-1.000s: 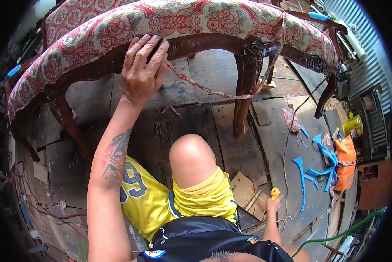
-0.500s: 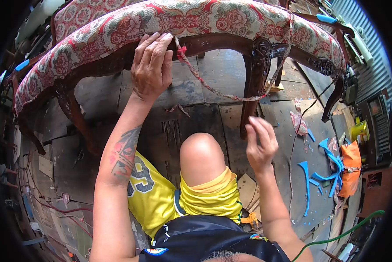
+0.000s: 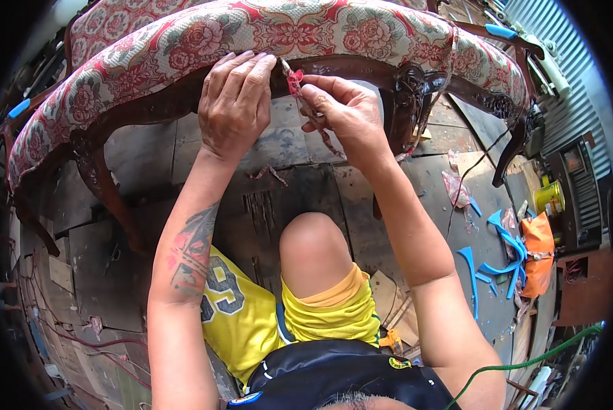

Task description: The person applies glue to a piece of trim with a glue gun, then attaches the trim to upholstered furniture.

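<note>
A sofa (image 3: 300, 34) with floral red and cream upholstery and a dark carved wooden frame spans the top of the view. My left hand (image 3: 237, 106) rests against its front rail, fingers together over the fabric's lower edge; whatever lies under them is hidden. Beside it, my right hand (image 3: 344, 113) pinches a frayed rope (image 3: 330, 145) between thumb and forefinger, close to a pink-red tie (image 3: 295, 83). The rope's upper end meets the rail near my left fingertips. More of the rope hangs over the seat's edge by the carved leg (image 3: 407, 102).
Blue offcuts (image 3: 508, 253) and an orange bundle (image 3: 538, 254) lie on the floor at the right, near a yellow can (image 3: 549, 198). A green hose (image 3: 525, 365) crosses the lower right. A scrap of rope (image 3: 269, 175) is on the boards.
My right hand has moved up and left from above the floor to the rope and closed on it. My left hand stays at the rail. The view has shifted slightly.
</note>
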Demonstrator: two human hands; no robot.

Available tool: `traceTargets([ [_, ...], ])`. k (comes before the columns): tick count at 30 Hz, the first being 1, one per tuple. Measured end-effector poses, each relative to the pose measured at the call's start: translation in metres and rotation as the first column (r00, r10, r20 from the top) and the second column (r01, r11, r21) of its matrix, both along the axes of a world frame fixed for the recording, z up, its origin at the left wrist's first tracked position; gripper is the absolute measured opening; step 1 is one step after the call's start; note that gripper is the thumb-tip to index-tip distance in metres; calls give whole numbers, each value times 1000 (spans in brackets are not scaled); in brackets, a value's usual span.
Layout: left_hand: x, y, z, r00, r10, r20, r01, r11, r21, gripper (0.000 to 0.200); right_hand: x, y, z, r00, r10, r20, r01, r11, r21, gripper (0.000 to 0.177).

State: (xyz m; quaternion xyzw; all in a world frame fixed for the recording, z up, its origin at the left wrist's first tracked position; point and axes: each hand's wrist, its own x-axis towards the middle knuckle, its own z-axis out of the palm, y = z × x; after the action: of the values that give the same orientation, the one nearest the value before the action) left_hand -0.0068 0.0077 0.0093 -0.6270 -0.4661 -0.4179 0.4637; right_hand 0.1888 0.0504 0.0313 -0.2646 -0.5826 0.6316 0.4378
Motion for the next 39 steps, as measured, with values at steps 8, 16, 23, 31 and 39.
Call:
traceTargets([
  [8, 1, -4, -1, 1000, -2, 2, 2, 999, -34, 33, -15, 10, -6, 997, -77, 33, 70, 981, 179, 20],
  [16, 1, -3, -3, 1000, 3, 13, -3, 999, -35, 29, 17, -15, -25, 929, -371, -12, 330, 811, 484, 7],
  [23, 0, -6, -2, 1000, 3, 7, -2, 998, -57, 32, 81, -70, -77, 939, -278, 201, -37, 500, 865, 16],
  [31, -3, -3, -6, 1000, -18, -4, 18, 998, -61, 40, 151, -83, -71, 439, 68, 896, -578, 785, 224, 24],
  [39, -2, -9, -3, 999, -30, 13, 31, 995, -100, 40, 36, 24, 1, 981, 49, 188, -70, 992, 106, 32],
])
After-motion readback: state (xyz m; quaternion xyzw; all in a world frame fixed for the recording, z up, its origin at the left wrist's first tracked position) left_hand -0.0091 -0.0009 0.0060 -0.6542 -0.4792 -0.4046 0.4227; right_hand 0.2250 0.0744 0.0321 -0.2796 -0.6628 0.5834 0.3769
